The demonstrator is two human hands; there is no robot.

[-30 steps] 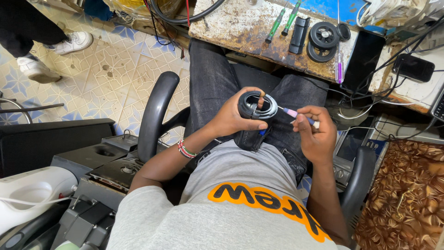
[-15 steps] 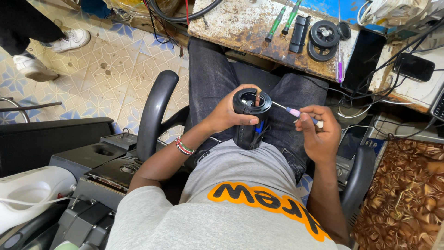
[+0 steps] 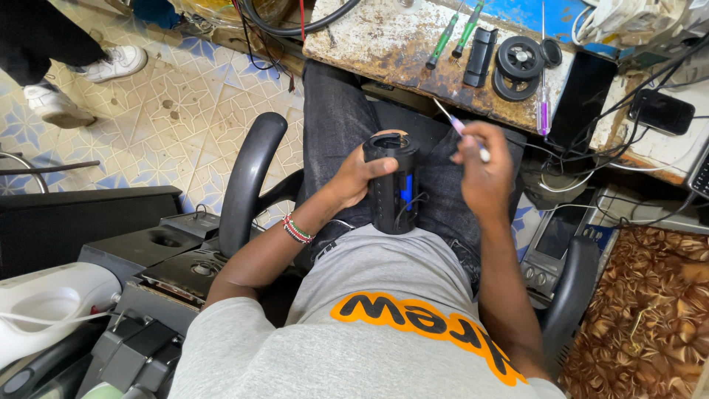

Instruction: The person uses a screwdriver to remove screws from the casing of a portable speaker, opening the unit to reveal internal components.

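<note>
Left hand (image 3: pixel 354 177) fingers wrap closed around the black plastic cylinder (image 3: pixel 394 185), standing upright on the lap. Right hand (image 3: pixel 484 166) fingers pinch a thin pink-handled screwdriver (image 3: pixel 459 127), held clear of the cylinder's open rim.

The black cylindrical speaker body (image 3: pixel 394 185) stands upright on my lap, my left hand (image 3: pixel 358 176) around its left side, and my right hand (image 3: pixel 484 166) is just to its right, apart from it, holding the thin pink-handled screwdriver (image 3: pixel 459 127) whose tip points up toward the bench. In front of my knees is the worn, rusty workbench top (image 3: pixel 384 44); on it the two green-handled screwdrivers (image 3: pixel 456 33) lie left of the black round ring parts (image 3: pixel 517 65). The black chair armrest (image 3: pixel 247 177) is at my left.
</note>
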